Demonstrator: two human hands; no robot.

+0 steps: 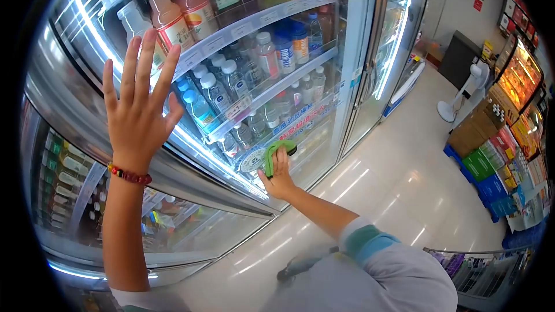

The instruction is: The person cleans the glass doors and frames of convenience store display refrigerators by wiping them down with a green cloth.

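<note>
green, soft-looking folded cloth (269,163) lies under the right hand (280,180), whose fingers are together, holding the fabric against the smooth, clear glass door (321,145). a round printed sticker (251,160) sits just left of these fingers. the left hand (137,118) is raised flat, fingers spread apart; whether its palm touches the pane cannot be told. beyond both sets of fingers, cylindrical plastic bottles (215,93) stand in rows.

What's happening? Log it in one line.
left hand: spread at clear glass cooler door | right hand: bunched green cloth against door | inside: white-capped plastic bottles
</note>
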